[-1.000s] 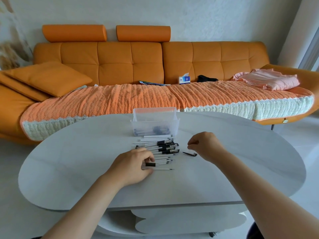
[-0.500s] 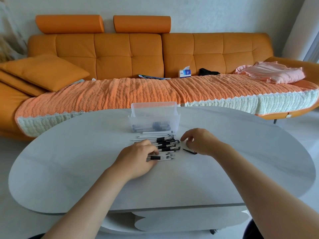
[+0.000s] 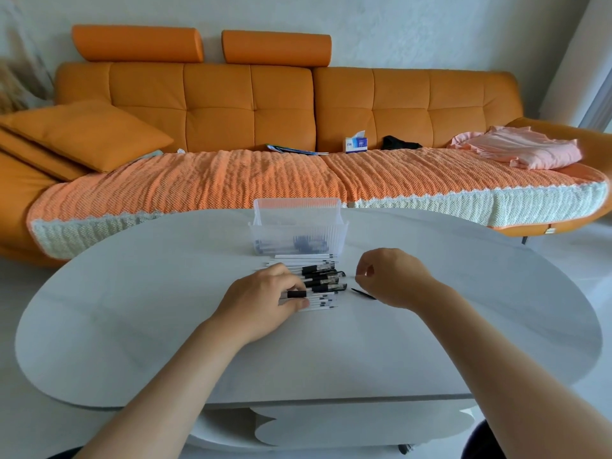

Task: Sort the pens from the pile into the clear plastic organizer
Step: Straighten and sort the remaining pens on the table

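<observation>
On the pale counter (image 3: 132, 309), the left grip (image 3: 265, 299) has thumb and fingers curled over one pen (image 3: 295, 294) at the near edge of the pile (image 3: 323, 279), pinching it by its black band. The pens lie side by side, touching. They look light, stiff and smooth, so they should roll and slip easily. The banded section near the tip is probably the surest place to hold, lifting straight up so the neighbours stay put. Just behind the pile stands the clear organizer (image 3: 298, 223), a few pens already lying in it. The right grip (image 3: 394, 276) hovers beside the pile with fingers loosely curled. Whether its fingertips pinch anything is too small to tell. A black sliver (image 3: 363, 293) lies under it.
</observation>
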`<action>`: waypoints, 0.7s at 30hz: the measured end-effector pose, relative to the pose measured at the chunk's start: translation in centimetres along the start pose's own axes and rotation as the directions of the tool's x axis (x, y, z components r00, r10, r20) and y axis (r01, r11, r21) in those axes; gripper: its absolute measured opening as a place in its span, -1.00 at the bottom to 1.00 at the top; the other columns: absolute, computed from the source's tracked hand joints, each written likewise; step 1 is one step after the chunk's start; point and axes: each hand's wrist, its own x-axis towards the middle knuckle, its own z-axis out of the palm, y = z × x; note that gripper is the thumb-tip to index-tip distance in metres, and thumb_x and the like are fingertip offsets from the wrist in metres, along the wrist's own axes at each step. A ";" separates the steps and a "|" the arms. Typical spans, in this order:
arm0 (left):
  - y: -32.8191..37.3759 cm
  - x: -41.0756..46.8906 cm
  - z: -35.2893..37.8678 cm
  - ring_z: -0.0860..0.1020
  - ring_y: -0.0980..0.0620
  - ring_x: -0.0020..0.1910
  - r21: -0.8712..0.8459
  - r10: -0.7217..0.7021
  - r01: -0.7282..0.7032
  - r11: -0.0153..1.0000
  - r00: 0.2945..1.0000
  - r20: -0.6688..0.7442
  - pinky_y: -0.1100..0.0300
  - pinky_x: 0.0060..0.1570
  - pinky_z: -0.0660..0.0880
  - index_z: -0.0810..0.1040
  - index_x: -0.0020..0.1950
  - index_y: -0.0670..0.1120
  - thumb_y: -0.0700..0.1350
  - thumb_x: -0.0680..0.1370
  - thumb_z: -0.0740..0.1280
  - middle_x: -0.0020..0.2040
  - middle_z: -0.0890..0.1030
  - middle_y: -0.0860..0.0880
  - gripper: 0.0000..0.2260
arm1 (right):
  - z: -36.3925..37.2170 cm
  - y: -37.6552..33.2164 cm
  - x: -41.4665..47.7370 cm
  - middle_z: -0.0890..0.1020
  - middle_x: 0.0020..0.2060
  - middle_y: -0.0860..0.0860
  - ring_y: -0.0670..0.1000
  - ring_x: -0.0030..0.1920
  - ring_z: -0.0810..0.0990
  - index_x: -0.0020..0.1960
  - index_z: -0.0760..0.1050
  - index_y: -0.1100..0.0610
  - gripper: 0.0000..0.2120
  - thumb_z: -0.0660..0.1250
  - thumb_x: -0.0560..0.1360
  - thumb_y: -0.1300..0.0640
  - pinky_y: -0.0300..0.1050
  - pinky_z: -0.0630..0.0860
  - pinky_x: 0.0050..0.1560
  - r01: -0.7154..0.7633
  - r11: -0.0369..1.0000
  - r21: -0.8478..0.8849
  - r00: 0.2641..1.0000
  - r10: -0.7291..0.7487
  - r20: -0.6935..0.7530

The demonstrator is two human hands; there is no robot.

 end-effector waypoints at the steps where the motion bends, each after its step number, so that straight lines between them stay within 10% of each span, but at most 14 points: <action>1: 0.0 0.1 0.0 0.48 0.18 -0.03 0.009 -0.007 0.007 1.000 1.000 -0.006 0.18 -0.15 0.41 0.54 0.11 0.19 0.23 0.54 0.26 -0.01 0.45 0.20 -0.78 | 0.1 -0.1 0.0 0.59 -0.05 -0.15 -0.05 -0.08 0.56 0.00 0.57 -0.09 -0.87 0.25 0.55 -0.01 -0.15 0.48 -0.15 0.019 1.000 0.009 0.999 -0.018 -0.031; 11: -0.4 2.0 -0.6 0.52 0.09 -0.15 0.061 -0.081 0.088 0.994 0.992 -0.098 0.21 -0.27 0.38 0.57 -0.02 0.10 0.15 0.59 0.22 -0.15 0.59 0.14 -0.80 | 2.3 -2.1 4.9 0.56 0.26 -0.14 0.00 0.20 0.57 0.32 0.49 -0.13 -0.69 0.14 0.66 0.10 -0.11 0.52 0.01 0.165 0.967 -0.194 0.983 -0.177 -0.045; 21: -1.7 3.1 -0.4 0.51 0.10 -0.20 0.044 -0.094 0.098 0.994 0.993 -0.069 0.23 -0.30 0.37 0.56 -0.01 0.10 0.16 0.59 0.21 -0.18 0.58 0.13 -0.80 | 4.3 -1.6 7.6 0.57 -0.08 -0.10 -0.01 -0.10 0.61 0.06 0.57 -0.04 -0.81 0.29 0.55 0.21 -0.18 0.39 -0.30 0.120 0.906 -0.406 0.985 -0.160 -0.066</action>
